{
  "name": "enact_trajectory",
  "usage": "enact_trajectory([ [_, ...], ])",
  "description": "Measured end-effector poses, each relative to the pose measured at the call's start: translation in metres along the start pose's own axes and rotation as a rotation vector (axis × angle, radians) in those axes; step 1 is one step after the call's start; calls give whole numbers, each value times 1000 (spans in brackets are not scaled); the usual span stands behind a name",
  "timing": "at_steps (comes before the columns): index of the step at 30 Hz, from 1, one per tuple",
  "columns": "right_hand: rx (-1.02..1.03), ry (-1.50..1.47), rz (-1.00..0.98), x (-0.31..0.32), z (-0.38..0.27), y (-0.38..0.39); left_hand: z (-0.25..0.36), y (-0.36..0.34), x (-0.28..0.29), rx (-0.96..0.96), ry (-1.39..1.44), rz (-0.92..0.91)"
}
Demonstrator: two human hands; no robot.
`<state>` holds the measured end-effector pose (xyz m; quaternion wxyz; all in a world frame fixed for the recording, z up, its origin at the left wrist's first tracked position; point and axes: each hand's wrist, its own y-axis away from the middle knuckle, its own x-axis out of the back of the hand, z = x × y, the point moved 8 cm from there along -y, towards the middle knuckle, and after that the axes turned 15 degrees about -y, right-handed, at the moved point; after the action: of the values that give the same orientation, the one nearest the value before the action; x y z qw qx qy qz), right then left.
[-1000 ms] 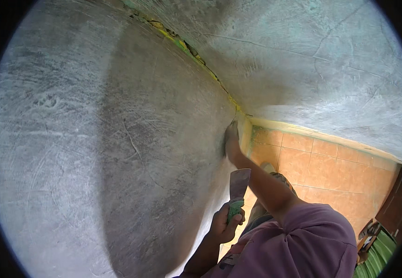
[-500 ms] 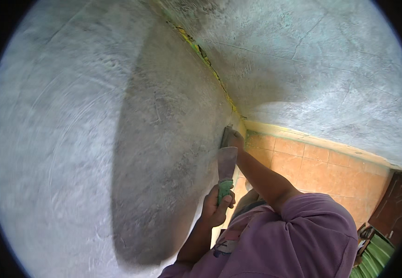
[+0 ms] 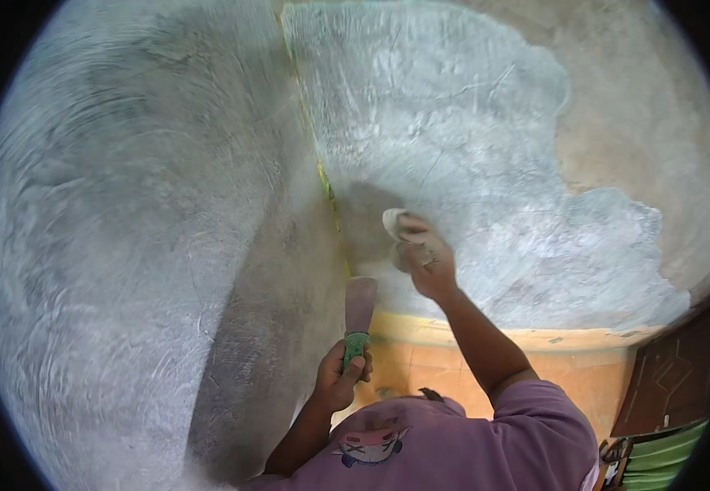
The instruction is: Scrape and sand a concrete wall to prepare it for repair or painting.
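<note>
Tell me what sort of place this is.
Probably a room indoors, perhaps in a home, with unfinished walls: there's a patchy grey wall meeting another at a corner, an orange tiled floor, and what looks like a brown panelled door.

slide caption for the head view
Left hand holds a green-handled scraper, right hand a whitish item, before grey walls.
</note>
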<state>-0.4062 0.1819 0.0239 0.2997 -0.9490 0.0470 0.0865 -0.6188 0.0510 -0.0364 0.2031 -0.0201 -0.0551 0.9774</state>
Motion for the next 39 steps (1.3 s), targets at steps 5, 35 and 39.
enact_trajectory([
  [5,733,615,-154,12,-167,-27,42,-24,-16,-122,48,-49],
  [35,1093,1632,-352,129,-408,-228,239,-227,-173,-577,-274,124],
  [39,1205,1702,-280,125,-389,-235,285,-258,-157,-799,-443,369],
])
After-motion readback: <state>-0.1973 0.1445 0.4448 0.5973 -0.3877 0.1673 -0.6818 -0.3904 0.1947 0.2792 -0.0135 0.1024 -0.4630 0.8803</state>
